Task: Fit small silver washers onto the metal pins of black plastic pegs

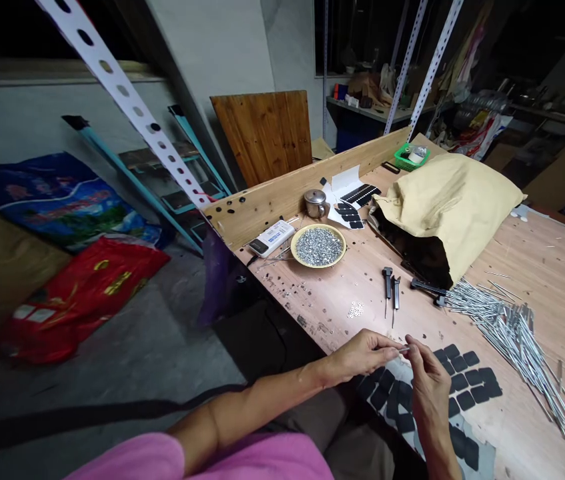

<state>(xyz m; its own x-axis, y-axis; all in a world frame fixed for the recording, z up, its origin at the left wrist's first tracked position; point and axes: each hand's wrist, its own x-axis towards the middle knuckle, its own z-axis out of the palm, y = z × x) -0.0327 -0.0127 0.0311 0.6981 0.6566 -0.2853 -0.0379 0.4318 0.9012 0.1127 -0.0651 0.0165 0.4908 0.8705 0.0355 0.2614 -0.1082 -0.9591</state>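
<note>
Over the near edge of the table, my left hand [365, 353] and my right hand [427, 373] meet fingertip to fingertip. Both pinch a small thin metal piece [403, 349]; the fingers cover most of it, so its exact kind is unclear. Below and around my right hand lie black rounded-square pads [462, 381]. Just beyond the fingers are two black-handled tools with thin metal shafts [395, 293]. A little pile of small washer-like rings [355, 310] sits left of them. Farther back stands a yellow bowl [296, 255] full of small shiny metal parts.
Long metal rods [512, 333] lie heaped at the right, by the mouth of a big tan paper sack [452, 200]. A metal cup [315, 203], a white box-like device [272, 238] and a green basket [402, 162] stand along the wooden back board [272, 200]. A slotted metal post [132, 100] rises at the left corner.
</note>
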